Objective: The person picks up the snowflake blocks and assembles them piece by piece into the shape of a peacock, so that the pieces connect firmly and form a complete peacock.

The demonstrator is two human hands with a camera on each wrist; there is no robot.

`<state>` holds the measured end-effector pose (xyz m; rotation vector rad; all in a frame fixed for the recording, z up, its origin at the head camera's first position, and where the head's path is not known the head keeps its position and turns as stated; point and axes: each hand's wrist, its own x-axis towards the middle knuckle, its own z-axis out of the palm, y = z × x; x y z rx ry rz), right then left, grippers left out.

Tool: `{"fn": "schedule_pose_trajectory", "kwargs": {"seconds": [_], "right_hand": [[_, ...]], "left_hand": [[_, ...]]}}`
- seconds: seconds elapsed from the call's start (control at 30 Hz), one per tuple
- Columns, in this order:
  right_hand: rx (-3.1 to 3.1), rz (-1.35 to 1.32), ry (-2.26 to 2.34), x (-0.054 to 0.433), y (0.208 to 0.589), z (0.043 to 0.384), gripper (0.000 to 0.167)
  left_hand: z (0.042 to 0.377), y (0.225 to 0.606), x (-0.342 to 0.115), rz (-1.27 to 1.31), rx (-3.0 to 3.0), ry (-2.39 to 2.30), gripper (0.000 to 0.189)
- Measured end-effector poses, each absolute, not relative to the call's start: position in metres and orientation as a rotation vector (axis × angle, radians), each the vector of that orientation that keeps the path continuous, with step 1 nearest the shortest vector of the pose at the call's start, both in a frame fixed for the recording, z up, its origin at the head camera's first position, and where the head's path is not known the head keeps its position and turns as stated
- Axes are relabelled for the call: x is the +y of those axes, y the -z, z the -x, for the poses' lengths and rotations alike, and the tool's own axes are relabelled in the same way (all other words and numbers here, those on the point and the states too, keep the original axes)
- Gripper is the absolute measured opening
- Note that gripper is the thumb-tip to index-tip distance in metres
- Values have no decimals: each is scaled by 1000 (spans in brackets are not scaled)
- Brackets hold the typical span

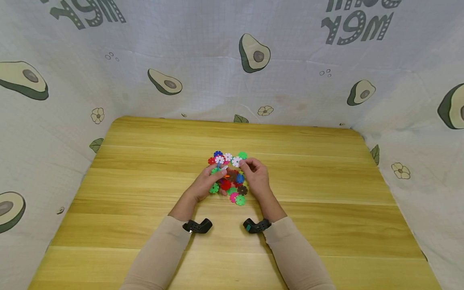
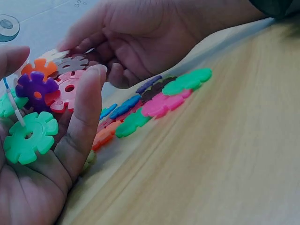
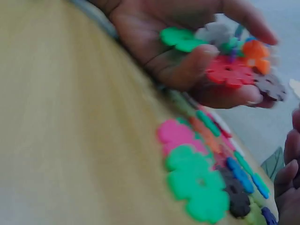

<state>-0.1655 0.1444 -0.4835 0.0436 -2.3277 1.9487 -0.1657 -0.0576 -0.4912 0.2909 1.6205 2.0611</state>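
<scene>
Plastic flower discs (image 2: 41, 125) cradled in my left hand (image 1: 204, 183), palm up, fingers curled round them — right hand (image 1: 258, 178), palm inward, pinching a white disc (image 1: 236, 162); more discs (image 2: 161, 104) on the counter (image 1: 311, 233).

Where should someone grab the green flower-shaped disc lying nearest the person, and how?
Probably pinch the rim of the green disc from the near side, slipping a fingertip under a lobe: it lies flat and thin, its near edge facing bare tabletop, while the pink disc adjoins its left.
</scene>
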Motion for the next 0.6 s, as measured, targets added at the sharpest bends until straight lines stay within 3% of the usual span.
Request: {"fn": "schedule_pose_trajectory", "kwargs": {"seconds": [0.17,0.43,0.6], "right_hand": [[-2523,-56,-1739,153,487,170,23],[-2976,-364,-920,163,482,170,32],[-3024,-328,-967,166,478,170,29]], "left_hand": [[165,490,-57,-233,1583,-2121,16],[165,493,-57,-219,1535,-2152,13],[166,493,-57,-230,1541,-2145,16]]}}
